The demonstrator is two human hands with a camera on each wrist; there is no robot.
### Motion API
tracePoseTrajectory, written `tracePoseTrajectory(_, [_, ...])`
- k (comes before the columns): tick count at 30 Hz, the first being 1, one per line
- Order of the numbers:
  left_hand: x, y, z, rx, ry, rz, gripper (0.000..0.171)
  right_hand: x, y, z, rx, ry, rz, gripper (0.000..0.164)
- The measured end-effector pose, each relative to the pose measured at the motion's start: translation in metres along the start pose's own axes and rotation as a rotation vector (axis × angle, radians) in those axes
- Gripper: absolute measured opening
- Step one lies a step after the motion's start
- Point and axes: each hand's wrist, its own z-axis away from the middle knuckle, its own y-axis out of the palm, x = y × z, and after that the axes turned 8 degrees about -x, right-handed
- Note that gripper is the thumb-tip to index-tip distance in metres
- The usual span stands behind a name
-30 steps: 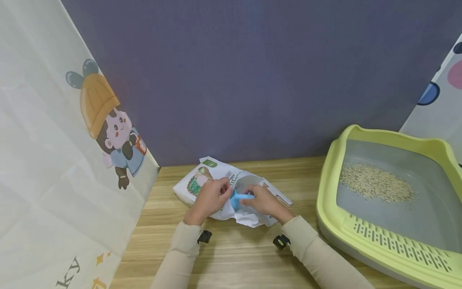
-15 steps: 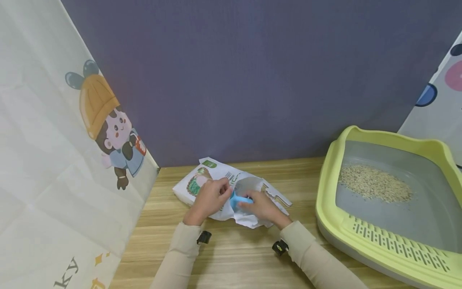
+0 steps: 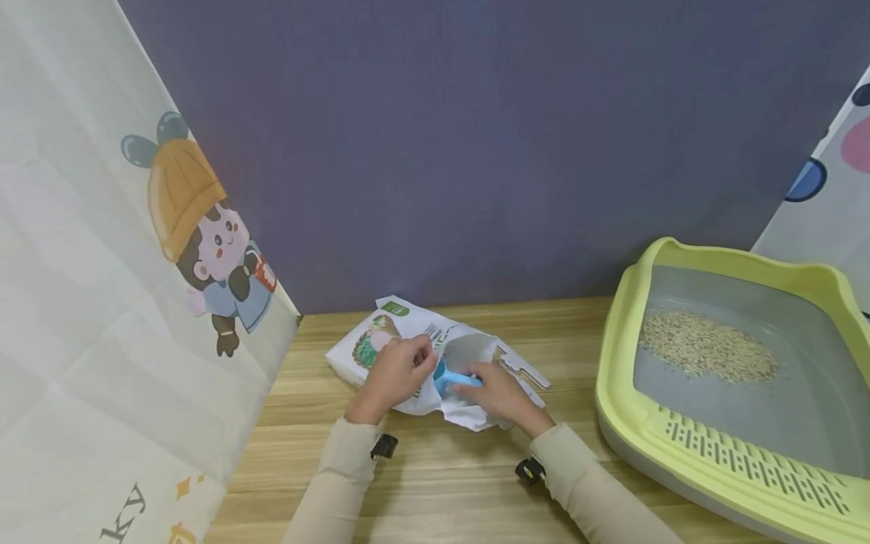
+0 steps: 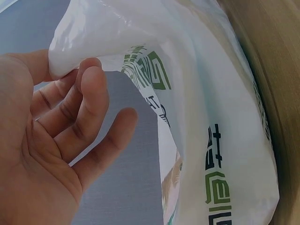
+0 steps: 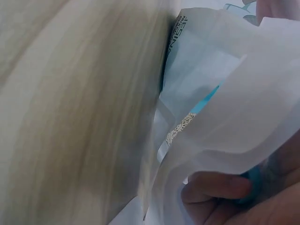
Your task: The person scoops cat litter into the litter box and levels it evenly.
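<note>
A white printed bag (image 3: 424, 321) lies on its side on the table, its mouth toward the right. My left hand (image 3: 397, 370) pinches the bag's edge between thumb and fingers and holds it lifted, as the left wrist view shows at the folded plastic (image 4: 93, 37). At the mouth, my right hand (image 3: 501, 393) grips the handle of a light blue scoop (image 3: 462, 379). The scoop's head reaches inside and is partly hidden by the bag. In the right wrist view, pale pellets (image 5: 180, 129) show within the bag beside a blue strip of the scoop (image 5: 205, 100).
To the right stands a litter box with a yellow-green rim (image 3: 615, 347) and grey base, holding a pile of pellets (image 3: 707, 346). A dark purple panel (image 3: 448, 151) rises behind the wooden table (image 3: 435, 483). A white printed sheet (image 3: 81, 264) hangs at the left.
The scoop's handle has tipped slightly downward at its right end, with small movements of my right hand. The bag's mouth shows wider. My left hand stays in place.
</note>
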Motion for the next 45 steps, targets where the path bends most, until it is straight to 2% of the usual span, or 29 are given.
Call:
tracePoseTrajectory(6, [0.001, 0.0, -0.001, -0.005, -0.003, -0.006, 0.025, -0.004, 0.004, 0.001, -0.019, 0.006, 0.024, 0.01])
tracePoseTrajectory(14, [0.002, 0.002, -0.001, -0.002, -0.019, -0.018, 0.025, -0.009, 0.009, 0.006, -0.022, 0.072, 0.064, 0.026])
tracePoseTrajectory(21, [0.002, 0.001, -0.001, -0.011, -0.024, -0.04, 0.024, -0.01, 0.009, 0.008, 0.016, 0.081, 0.094, 0.02])
tracePoseTrajectory(27, [0.001, 0.0, -0.002, -0.019, -0.031, -0.058, 0.024, -0.008, 0.008, 0.008, 0.074, 0.092, 0.077, 0.012])
tracePoseTrajectory(33, [0.0, 0.0, -0.001, -0.02, -0.033, -0.06, 0.024, -0.007, 0.006, 0.01, 0.12, 0.092, 0.093, 0.012])
tracePoseTrajectory(45, [-0.004, -0.004, 0.0, -0.018, -0.038, -0.056, 0.024, -0.005, 0.002, 0.014, 0.143, 0.062, 0.114, 0.009])
